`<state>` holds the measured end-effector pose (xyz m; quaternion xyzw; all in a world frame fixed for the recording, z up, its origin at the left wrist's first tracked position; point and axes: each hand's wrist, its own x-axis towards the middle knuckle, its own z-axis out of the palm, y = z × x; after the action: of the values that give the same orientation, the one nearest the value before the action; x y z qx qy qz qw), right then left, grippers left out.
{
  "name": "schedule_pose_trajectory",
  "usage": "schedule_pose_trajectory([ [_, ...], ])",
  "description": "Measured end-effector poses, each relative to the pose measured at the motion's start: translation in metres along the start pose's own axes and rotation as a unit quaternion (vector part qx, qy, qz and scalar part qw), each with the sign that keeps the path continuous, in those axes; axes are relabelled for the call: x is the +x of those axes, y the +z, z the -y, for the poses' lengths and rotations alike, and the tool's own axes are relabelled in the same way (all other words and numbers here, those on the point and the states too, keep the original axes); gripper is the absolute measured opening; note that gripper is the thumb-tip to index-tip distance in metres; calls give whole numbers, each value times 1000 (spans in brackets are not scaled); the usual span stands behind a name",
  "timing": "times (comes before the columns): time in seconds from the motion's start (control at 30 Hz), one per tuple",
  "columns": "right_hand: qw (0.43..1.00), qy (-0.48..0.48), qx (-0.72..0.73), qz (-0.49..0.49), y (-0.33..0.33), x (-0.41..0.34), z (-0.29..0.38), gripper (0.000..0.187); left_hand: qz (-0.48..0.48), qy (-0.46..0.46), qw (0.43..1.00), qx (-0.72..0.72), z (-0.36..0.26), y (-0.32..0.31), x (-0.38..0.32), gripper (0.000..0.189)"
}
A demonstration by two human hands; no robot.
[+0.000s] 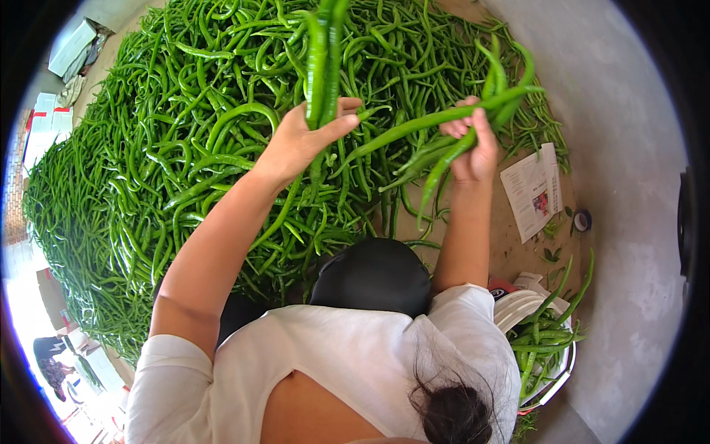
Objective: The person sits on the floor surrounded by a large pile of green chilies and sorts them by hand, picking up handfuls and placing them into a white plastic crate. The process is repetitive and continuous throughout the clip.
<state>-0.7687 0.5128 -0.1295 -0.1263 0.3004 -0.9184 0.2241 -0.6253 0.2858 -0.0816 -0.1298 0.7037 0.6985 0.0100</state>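
Observation:
A big heap of long green chili peppers (222, 111) spreads over the floor before me. My left hand (316, 133), above the heap, holds long green peppers (324, 61) upright between thumb and palm; they look blurred, and the other fingers are partly spread. At the heap's right side my right hand (474, 139) grips several green peppers (444, 119), their ends sticking out both ways past the fingers. The part of the heap under my forearms is hidden.
A white bucket (571, 361) of green peppers stands beside me at the lower right, against a grey wall (621, 222). A printed paper sheet (532, 191) and a tape roll (582, 220) lie on the floor. White boxes (72, 47) are at the far left; another person (52, 361) is at the lower left.

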Motion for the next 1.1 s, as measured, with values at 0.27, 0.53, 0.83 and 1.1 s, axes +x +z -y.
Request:
schedule_pose_trajectory([
  [0.27,986,105,-69,-106,65,-10,-91,29,47,-106,992,39,31,14,-16,74],
  [0.53,940,48,-327,90,69,-10,-76,36,-14,-106,994,-37,39,1,-43,53],
  [0.83,675,86,-697,-226,-165,17,-46,20,-90,-27,982,-164,15,-36,-57,67],
  [1.1,522,-55,-848,-72,-187,8,-73,35,-106,-71,984,-121,22,-24,-53,44],
])
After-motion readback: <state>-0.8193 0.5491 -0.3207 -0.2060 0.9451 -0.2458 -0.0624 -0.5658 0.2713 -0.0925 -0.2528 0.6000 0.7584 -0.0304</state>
